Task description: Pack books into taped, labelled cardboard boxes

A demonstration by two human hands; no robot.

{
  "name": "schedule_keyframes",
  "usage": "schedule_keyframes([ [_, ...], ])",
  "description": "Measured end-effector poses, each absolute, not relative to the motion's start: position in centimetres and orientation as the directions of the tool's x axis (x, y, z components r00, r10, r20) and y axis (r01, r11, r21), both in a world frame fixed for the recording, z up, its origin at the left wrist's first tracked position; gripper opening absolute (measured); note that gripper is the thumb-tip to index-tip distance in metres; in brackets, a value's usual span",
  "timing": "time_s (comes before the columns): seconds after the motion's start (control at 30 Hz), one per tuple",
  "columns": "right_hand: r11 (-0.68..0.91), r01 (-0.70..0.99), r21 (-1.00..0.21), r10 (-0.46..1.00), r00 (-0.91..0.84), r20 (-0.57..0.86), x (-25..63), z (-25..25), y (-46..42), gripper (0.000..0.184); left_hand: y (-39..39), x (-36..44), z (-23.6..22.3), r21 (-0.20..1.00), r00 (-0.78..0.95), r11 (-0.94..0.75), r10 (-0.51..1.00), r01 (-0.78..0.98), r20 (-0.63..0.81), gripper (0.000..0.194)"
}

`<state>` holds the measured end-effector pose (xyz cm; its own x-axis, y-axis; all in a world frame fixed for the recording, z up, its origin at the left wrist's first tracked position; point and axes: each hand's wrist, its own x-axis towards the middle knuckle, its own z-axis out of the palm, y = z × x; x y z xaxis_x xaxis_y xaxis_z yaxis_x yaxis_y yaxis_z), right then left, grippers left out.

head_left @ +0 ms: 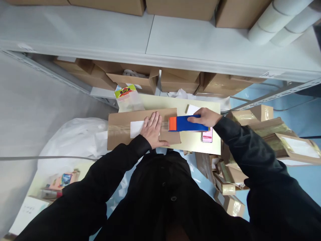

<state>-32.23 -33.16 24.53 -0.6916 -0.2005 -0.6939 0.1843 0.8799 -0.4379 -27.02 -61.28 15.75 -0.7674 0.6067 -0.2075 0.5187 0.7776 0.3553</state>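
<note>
A long, flat cardboard box (pixel 119 129) lies on the pale yellow table (pixel 215 145) before me. My left hand (pixel 153 130) rests flat on its top with the fingers stretched out, partly over a white label (pixel 135 129). In my right hand (pixel 208 117) is a blue tape dispenser (pixel 184 123) with an orange front end. That orange end sits at the right end of the box, along a strip of clear tape. Under and beside the dispenser lies a pink and white card or packet (pixel 207 135), partly hidden.
A clear plastic bag with a yellow-green header (pixel 127 95) lies behind the box. Above stands a grey metal shelf (pixel 100 33) with cartons and white rolls (pixel 271 26). Taped cardboard boxes (pixel 233 194) are piled at the right. A large white plastic bag (pixel 75 140) is at the left.
</note>
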Motion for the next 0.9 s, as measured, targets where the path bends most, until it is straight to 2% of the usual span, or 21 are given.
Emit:
schedule_keyframes([
  [0.13, 0.914, 0.205, -0.351, -0.135, -0.661, -0.738, -31.9, 24.7, -29.2, 0.055, -61.2, -27.0, 16.0, 0.362, -0.762, 0.777, 0.609, 0.515, -0.222, 0.127],
  [0.27, 0.953, 0.141, -0.269, -0.107, -0.673, -0.732, -32.6, 24.9, -29.2, 0.054, -61.1, -27.1, 16.1, 0.351, -0.758, 0.779, 0.609, 0.519, -0.231, 0.125],
  [0.37, 0.965, 0.096, -0.243, -0.107, -0.702, -0.704, -32.9, 24.9, -29.6, 0.055, -61.2, -27.2, 16.2, 0.348, -0.758, 0.784, 0.605, 0.514, -0.243, 0.123],
  [0.53, 0.966, 0.103, -0.236, -0.110, -0.662, -0.741, -32.1, 25.0, -27.9, 0.060, -61.3, -27.1, 16.4, 0.355, -0.754, 0.777, 0.613, 0.520, -0.237, 0.123],
  [0.67, 0.999, -0.022, -0.044, -0.046, -0.707, -0.706, -32.1, 24.8, -30.1, 0.062, -60.9, -27.2, 17.0, 0.325, -0.761, 0.785, 0.606, 0.527, -0.232, 0.121],
  [0.77, 0.994, -0.060, 0.088, 0.013, -0.749, -0.663, -33.0, 25.2, -33.7, 0.068, -59.6, -27.5, 17.7, 0.329, -0.651, 0.678, 0.731, 0.657, -0.206, 0.105],
  [0.83, 0.989, -0.083, 0.123, 0.016, -0.765, -0.643, -33.6, 25.8, -35.8, 0.071, -58.5, -27.8, 18.0, 0.351, -0.522, 0.551, 0.833, 0.757, -0.182, 0.092],
  [0.9, 0.983, -0.112, 0.148, 0.006, -0.778, -0.628, -33.9, 26.5, -37.4, 0.069, -57.6, -27.9, 18.1, 0.364, -0.470, 0.496, 0.867, 0.789, -0.164, 0.087],
])
